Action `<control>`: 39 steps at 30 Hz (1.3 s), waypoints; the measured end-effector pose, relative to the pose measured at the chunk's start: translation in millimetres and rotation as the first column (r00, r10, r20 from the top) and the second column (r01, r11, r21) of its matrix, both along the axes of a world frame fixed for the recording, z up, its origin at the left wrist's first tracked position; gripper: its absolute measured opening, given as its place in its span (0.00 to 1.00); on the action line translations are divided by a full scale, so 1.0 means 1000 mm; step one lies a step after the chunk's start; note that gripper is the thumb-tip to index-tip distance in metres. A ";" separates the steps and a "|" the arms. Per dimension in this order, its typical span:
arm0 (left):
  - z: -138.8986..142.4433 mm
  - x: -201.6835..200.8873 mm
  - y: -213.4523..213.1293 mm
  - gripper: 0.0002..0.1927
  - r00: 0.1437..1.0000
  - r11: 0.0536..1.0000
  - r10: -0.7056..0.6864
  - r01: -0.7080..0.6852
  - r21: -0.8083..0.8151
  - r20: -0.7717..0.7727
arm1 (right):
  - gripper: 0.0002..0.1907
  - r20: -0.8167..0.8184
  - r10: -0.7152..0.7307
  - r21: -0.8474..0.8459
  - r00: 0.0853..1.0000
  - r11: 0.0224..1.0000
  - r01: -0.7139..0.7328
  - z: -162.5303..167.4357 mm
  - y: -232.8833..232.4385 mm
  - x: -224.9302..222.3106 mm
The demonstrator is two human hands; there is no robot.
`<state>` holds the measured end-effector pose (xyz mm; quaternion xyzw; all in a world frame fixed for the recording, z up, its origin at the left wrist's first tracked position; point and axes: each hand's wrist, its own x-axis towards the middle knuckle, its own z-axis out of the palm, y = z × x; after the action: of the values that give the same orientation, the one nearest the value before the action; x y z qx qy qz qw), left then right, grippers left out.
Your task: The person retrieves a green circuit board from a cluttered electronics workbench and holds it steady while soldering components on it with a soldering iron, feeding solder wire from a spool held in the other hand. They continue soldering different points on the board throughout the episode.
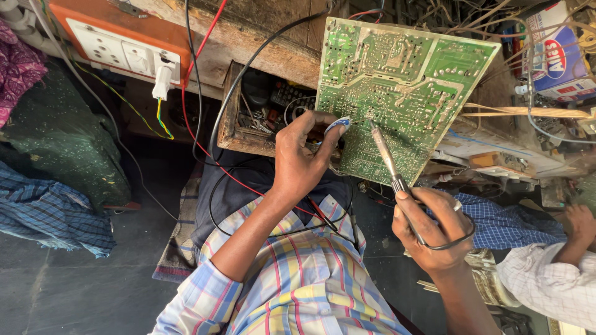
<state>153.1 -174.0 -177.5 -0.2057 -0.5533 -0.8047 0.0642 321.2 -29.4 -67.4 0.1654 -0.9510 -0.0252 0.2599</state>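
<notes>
Left hand [298, 161] gripped the board's [397, 93] lower left edge, thumb pinching a small blue part [336, 125]; right hand [431, 229] clamped the iron [386, 156], tip on solder side near the lower edge. Steadying the tilted board against the wooden box [233, 118] seemed wise, with tip contact kept brief.

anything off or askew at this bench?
The green circuit board sits tilted, solder side up, propped off the bench edge and steadied by the left hand while the right hand puts a soldering iron to it. Red and black wires hang loose from above, and the wooden drawer stands open, full of clutter.
</notes>
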 end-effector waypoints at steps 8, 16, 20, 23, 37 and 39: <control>0.000 0.000 0.001 0.06 1.000 1.000 -0.009 0.009 -0.002 0.016 | 0.14 -0.025 -0.002 0.018 1.000 1.000 0.002 -0.004 0.003 0.000; 0.000 0.000 0.001 0.06 1.000 1.000 -0.007 0.007 -0.001 0.014 | 0.13 -0.058 -0.079 -0.107 0.995 0.992 0.072 -0.010 0.002 0.005; 0.000 0.001 0.000 0.06 1.000 1.000 -0.011 0.011 0.004 0.018 | 0.13 -0.067 -0.076 -0.098 0.995 0.993 0.070 -0.011 0.002 0.006; 0.000 0.002 0.000 0.06 1.000 1.000 -0.019 0.018 0.017 0.021 | 0.13 -0.063 -0.084 -0.103 0.994 0.992 0.078 -0.010 0.002 0.006; 0.000 0.001 0.001 0.05 1.000 1.000 -0.013 0.013 -0.001 0.023 | 0.12 -0.053 -0.068 -0.111 0.996 0.992 0.062 -0.009 0.001 0.006; 0.000 0.001 0.001 0.06 1.000 1.000 -0.007 0.007 -0.001 0.015 | 0.12 -0.059 -0.065 -0.088 0.996 0.994 0.060 -0.009 0.001 0.006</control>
<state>153.8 -173.4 -177.3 -0.2017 -0.5534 -0.8061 0.0569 327.4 -28.4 -76.5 0.1233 -0.9475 0.0025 0.2949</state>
